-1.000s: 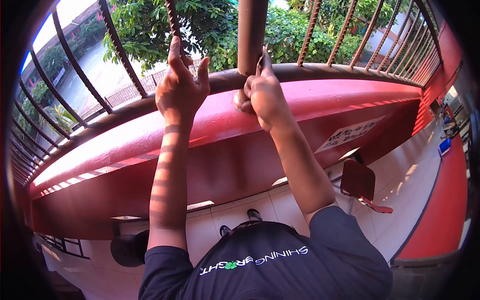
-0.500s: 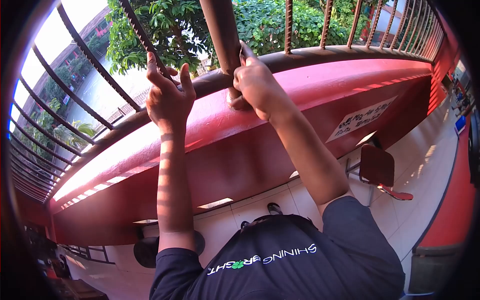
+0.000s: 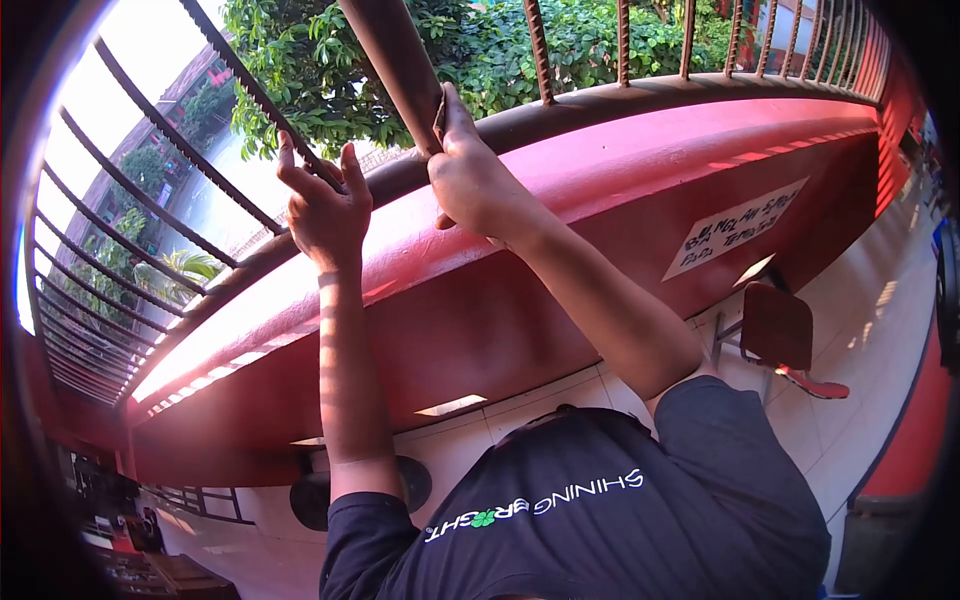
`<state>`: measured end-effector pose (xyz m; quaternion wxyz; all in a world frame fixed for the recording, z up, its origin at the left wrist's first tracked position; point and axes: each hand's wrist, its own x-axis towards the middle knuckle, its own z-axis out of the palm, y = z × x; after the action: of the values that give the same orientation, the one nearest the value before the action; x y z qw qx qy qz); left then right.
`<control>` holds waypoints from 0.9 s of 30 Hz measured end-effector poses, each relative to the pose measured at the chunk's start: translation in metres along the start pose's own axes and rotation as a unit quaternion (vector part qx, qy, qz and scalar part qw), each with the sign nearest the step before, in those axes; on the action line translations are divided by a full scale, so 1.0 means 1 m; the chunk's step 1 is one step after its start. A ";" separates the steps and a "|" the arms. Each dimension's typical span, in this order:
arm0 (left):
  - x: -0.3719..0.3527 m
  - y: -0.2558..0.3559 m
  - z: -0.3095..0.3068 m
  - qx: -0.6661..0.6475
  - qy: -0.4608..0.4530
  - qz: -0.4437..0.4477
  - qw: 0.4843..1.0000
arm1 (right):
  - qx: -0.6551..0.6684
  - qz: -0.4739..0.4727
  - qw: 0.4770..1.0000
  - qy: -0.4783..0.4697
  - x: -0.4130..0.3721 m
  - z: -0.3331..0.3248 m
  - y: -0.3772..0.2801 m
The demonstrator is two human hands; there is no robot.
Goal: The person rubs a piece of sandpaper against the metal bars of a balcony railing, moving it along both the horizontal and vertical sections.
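Observation:
Brown metal railing [image 3: 620,95] curves along the top of a pink ledge [image 3: 560,165]. My left hand [image 3: 328,212] is at the rail beside a thin twisted bar [image 3: 235,70], its index finger and thumb raised and apart. At the foot of the thick round post [image 3: 395,65], my right hand [image 3: 475,180] is closed around something dark and thin, of which only a small part shows near the thumb. Its fingers are bent toward the post and mostly hidden.
A red chair [image 3: 778,325] stands on the tiled floor at the right. Below the ledge, a paper sign [image 3: 735,228] is on the red wall. A dark round stool [image 3: 312,500] is at the lower left, beside my left arm. Green foliage [image 3: 500,60] grows beyond the bars.
The view has shifted, so the post and both hands appear further left. My right hand has moved slightly against the post, and its grip stays closed. My left hand keeps a similar pose.

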<state>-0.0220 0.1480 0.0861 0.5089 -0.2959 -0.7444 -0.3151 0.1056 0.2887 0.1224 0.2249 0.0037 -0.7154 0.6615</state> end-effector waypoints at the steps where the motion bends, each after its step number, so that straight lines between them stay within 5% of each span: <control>1: -0.001 0.002 0.000 -0.001 -0.004 -0.013 1.000 | 0.005 0.023 1.000 0.005 0.000 -0.002 0.000; 5: 0.001 0.004 -0.001 0.000 -0.009 -0.032 0.999 | 0.006 -0.011 0.994 -0.105 -0.010 -0.027 -0.023; 6: 0.000 0.007 -0.003 0.005 -0.006 -0.029 1.000 | -0.066 -0.125 0.990 -0.020 0.010 -0.009 0.035; 8: 0.002 0.013 -0.003 -0.031 -0.003 -0.066 0.997 | -0.067 -0.142 0.988 0.000 -0.002 -0.003 0.052; 10: 0.002 0.009 0.001 -0.025 -0.003 -0.082 0.996 | -0.101 -0.114 0.988 -0.009 0.014 -0.014 0.035; 12: 0.000 -0.005 0.010 -0.102 0.032 -0.087 0.990 | 0.105 0.029 0.975 -0.195 0.027 -0.042 -0.001; 14: -0.001 -0.003 0.006 -0.093 0.029 -0.102 0.990 | 0.112 0.033 0.977 -0.181 0.029 -0.030 0.015; 16: -0.001 -0.006 0.007 -0.045 -0.004 -0.119 0.992 | -0.219 -0.110 0.969 -0.027 0.018 -0.005 0.035; 17: 0.000 -0.004 0.006 -0.020 -0.004 -0.104 0.994 | -0.235 -0.124 0.964 -0.026 0.024 -0.006 0.041; 19: 0.001 -0.001 0.004 -0.015 -0.001 -0.102 0.995 | -0.209 -0.169 0.963 -0.017 0.036 -0.012 0.034; 21: 0.000 -0.003 0.005 -0.032 0.002 -0.103 0.994 | -0.063 -0.060 0.992 -0.093 0.035 -0.022 0.020; 22: 0.000 -0.003 0.005 -0.050 0.013 -0.098 0.994 | -0.186 -0.135 0.973 -0.028 0.027 -0.010 0.026; 24: 0.000 -0.002 0.007 -0.034 0.032 -0.092 0.995 | -0.232 -0.185 0.955 0.000 0.040 -0.001 0.039; 27: 0.000 0.001 0.006 -0.042 0.040 -0.090 0.994 | -0.011 -0.109 0.988 -0.109 0.065 -0.036 -0.026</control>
<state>-0.0251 0.1535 0.0848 0.4946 -0.2364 -0.7332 -0.4024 0.0669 0.3383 0.1693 0.2158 0.1511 -0.7384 0.6208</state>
